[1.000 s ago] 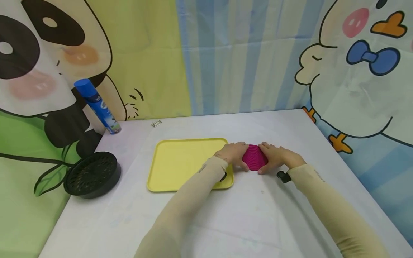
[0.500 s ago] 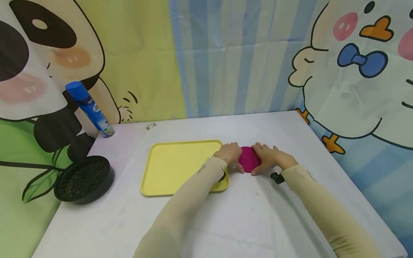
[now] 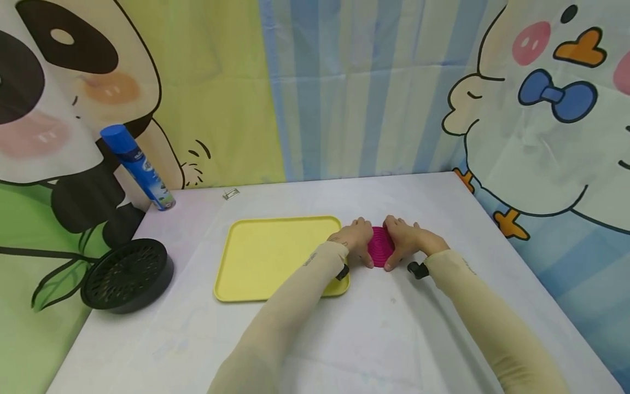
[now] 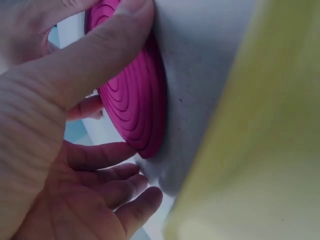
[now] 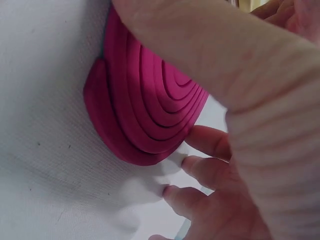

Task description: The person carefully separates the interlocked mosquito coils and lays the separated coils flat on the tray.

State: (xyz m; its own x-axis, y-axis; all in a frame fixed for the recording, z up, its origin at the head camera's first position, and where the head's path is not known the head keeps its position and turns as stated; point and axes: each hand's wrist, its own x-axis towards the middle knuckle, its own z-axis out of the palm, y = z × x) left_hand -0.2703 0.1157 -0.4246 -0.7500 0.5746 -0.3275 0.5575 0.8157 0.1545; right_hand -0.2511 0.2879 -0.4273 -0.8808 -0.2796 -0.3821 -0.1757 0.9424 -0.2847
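Note:
A flat, round magenta coil (image 3: 381,247) with spiral ridges lies on the white table, just right of the yellow tray. My left hand (image 3: 358,241) holds its left side. In the left wrist view the thumb lies across the coil (image 4: 137,100) and the index fingertip touches its edge. On the opposite side my right hand (image 3: 407,241) grips it between thumb and fingers. The right wrist view shows the coil's tapered outer end (image 5: 97,95) lying against its rim. Both hands partly cover the coil.
The yellow tray (image 3: 275,257) sits left of the hands, its right edge under the left wrist. A black round perforated dish (image 3: 127,273) stands at the table's left edge. A blue spray can (image 3: 143,172) and a small metal clip (image 3: 231,193) are at the back left.
The hands have drawn slightly closer together around the coil, covering more of its sides. The head view has shifted a little. The tray and other things stay put.

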